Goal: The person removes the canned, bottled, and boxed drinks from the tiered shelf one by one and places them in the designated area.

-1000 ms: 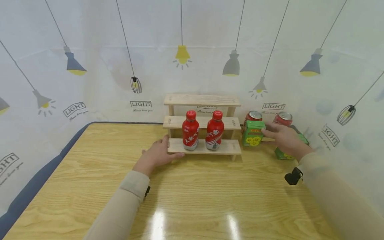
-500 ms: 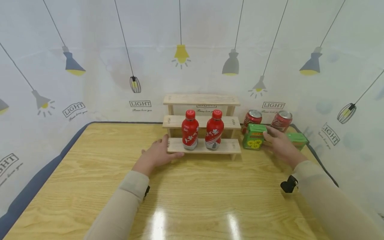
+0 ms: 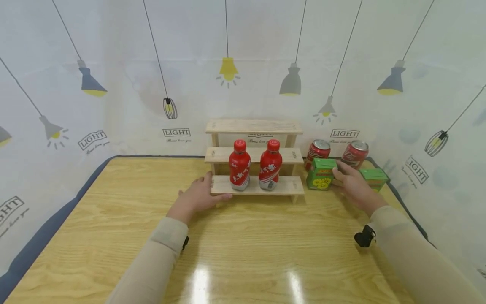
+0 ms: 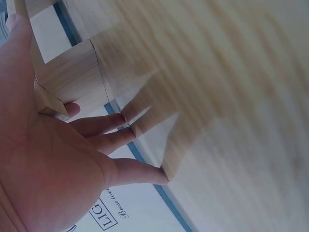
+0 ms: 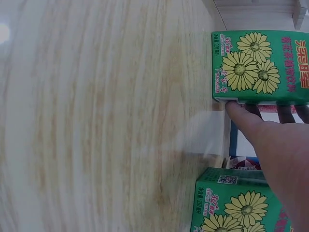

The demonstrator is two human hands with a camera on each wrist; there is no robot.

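Observation:
A three-tier wooden rack stands at the back of the table. Two red bottles are upright on its lowest board. My left hand holds that board's left end, thumb along the front edge. In the left wrist view an index fingertip shows past the board's corner, and the other fingertips touch the tabletop. To the right of the rack, a green drink carton with yellow flowers stands upright. My right hand touches its right side with the thumb and extended fingers. A second green carton is partly behind this hand.
Two red drink cans stand behind the cartons, close to the back wall. A white cloth printed with lamps hangs behind and at both sides. The wood-grain table reaches toward me.
The carton at my right hand has shifted slightly toward me. The right hand moved with it, and both cans show more. The second carton appears farther back. My left hand stays at the rack.

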